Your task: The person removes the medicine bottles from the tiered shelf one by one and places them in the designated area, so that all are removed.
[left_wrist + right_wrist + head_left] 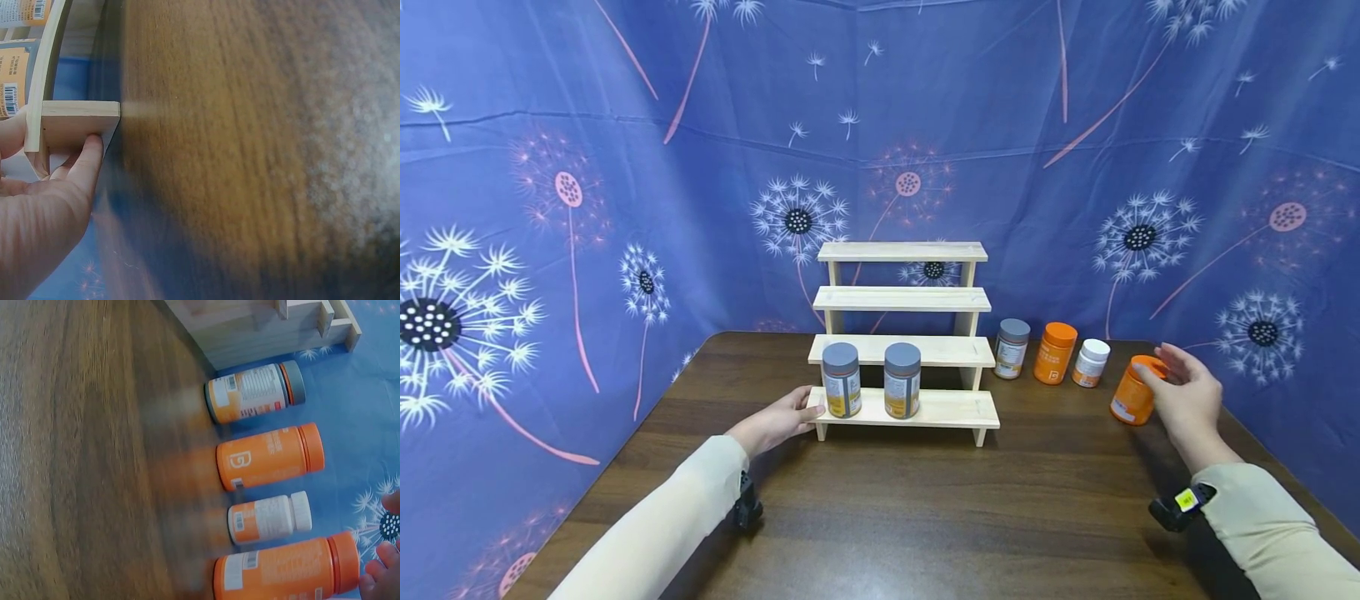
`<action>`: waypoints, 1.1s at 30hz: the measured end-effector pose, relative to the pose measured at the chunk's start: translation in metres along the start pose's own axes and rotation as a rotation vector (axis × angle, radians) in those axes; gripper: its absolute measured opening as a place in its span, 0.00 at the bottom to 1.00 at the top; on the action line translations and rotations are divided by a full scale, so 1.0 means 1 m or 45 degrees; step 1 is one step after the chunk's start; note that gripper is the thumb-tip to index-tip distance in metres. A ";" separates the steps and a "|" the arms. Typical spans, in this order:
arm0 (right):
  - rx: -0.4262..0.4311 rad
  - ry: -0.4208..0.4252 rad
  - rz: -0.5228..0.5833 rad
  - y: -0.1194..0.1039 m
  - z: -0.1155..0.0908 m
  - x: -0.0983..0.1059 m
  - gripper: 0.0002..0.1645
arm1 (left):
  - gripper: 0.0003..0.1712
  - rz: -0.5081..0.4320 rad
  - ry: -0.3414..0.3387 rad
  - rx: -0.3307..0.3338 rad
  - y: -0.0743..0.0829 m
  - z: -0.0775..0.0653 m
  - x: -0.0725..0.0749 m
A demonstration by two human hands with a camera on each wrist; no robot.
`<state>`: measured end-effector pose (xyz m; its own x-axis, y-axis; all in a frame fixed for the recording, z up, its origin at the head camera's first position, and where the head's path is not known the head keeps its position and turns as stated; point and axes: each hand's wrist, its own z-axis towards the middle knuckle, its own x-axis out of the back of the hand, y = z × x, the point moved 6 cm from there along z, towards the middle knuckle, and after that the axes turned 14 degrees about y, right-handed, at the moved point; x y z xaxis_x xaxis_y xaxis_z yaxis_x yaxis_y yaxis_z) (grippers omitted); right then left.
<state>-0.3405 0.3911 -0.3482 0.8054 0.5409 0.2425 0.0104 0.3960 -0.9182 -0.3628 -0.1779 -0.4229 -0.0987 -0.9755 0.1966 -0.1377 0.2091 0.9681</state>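
My left hand [782, 421] grips the left end of the wooden step shelf [925, 408]. In the left wrist view its thumb lies by the board and a finger [92, 150] presses the support underneath. Two grey-lidded bottles [842, 381] stand upright on the shelf's lowest step, spaced apart. At the right, my right hand [1187, 400] is over the lid of an orange bottle [1131, 398], thumb and fingers spread. In the right wrist view its fingertips [372, 572] are right at the lid of that bottle, which stands upright on the table.
Beside the shelf, a grey-lidded bottle [1012, 350], another orange bottle [1055, 354] and a small white-lidded bottle [1091, 363] stand in a row. The brown wooden table [910, 517] extends in front. A blue dandelion-print cloth [700, 208] hangs behind and at the sides.
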 end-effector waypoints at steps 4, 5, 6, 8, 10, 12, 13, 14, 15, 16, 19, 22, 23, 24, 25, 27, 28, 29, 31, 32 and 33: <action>0.024 -0.022 0.026 -0.004 -0.004 -0.003 0.35 | 0.36 0.003 -0.003 0.000 0.000 0.000 0.000; 0.028 -0.028 0.033 -0.005 -0.005 -0.003 0.35 | 0.36 0.000 -0.003 0.002 0.000 0.000 0.000; 0.033 -0.036 0.042 -0.006 -0.006 -0.004 0.35 | 0.36 -0.001 -0.001 0.004 0.000 0.000 0.000; 0.036 -0.059 0.077 -0.007 -0.009 -0.006 0.36 | 0.36 0.002 -0.004 0.000 0.000 0.000 0.000; 0.033 -0.104 0.113 -0.009 -0.011 -0.008 0.38 | 0.35 -0.001 -0.005 -0.002 0.000 0.000 0.000; 0.047 -0.152 0.139 -0.011 -0.014 -0.011 0.40 | 0.35 0.001 -0.005 -0.001 -0.001 0.001 0.000; 0.049 -0.176 0.161 -0.012 -0.015 -0.013 0.41 | 0.36 0.001 -0.003 -0.001 -0.001 0.001 0.000; 0.045 -0.199 0.189 -0.013 -0.017 -0.014 0.42 | 0.36 0.001 0.001 0.003 -0.002 0.002 0.000; 0.049 -0.216 0.208 -0.014 -0.018 -0.015 0.43 | 0.36 0.005 0.004 0.006 -0.002 0.002 0.001; 0.061 -0.228 0.218 -0.015 -0.020 -0.016 0.43 | 0.37 0.007 0.007 0.009 -0.003 0.002 0.001; 0.065 -0.276 0.269 -0.017 -0.025 -0.017 0.44 | 0.37 0.012 0.019 0.017 -0.003 0.002 0.001; 0.045 -0.321 0.330 -0.017 -0.030 -0.019 0.46 | 0.36 0.012 0.016 0.013 -0.002 0.002 0.000; 0.033 -0.334 0.359 -0.017 -0.032 -0.019 0.46 | 0.36 0.013 0.012 0.011 -0.002 0.001 0.000; 0.024 -0.343 0.381 -0.018 -0.033 -0.020 0.46 | 0.36 0.009 0.012 0.013 -0.001 0.001 0.000; 0.010 -0.351 0.415 -0.018 -0.034 -0.020 0.46 | 0.36 0.004 0.013 0.016 -0.001 0.001 0.000; 0.014 -0.362 0.437 -0.020 -0.037 -0.022 0.46 | 0.37 0.017 0.007 0.005 -0.001 0.001 -0.001; 0.024 -0.368 0.426 -0.021 -0.038 -0.023 0.46 | 0.37 0.008 0.011 0.013 -0.001 0.001 -0.001; 0.032 -0.372 0.415 -0.021 -0.039 -0.024 0.45 | 0.37 0.011 0.010 0.011 -0.001 0.001 -0.001; 0.071 -0.379 0.368 -0.023 -0.042 -0.028 0.44 | 0.37 0.004 0.014 0.014 -0.001 0.001 -0.001; 0.102 -0.381 0.329 -0.024 -0.044 -0.030 0.44 | 0.37 0.007 0.013 0.012 -0.001 0.001 -0.001; 0.127 -0.381 0.306 -0.024 -0.046 -0.032 0.43 | 0.36 -0.003 0.015 0.013 -0.001 0.001 -0.001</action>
<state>-0.3390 0.3303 -0.3482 0.5696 0.8133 0.1185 -0.2266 0.2939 -0.9286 -0.3636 -0.1775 -0.4246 -0.0871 -0.9766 0.1965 -0.1479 0.2078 0.9669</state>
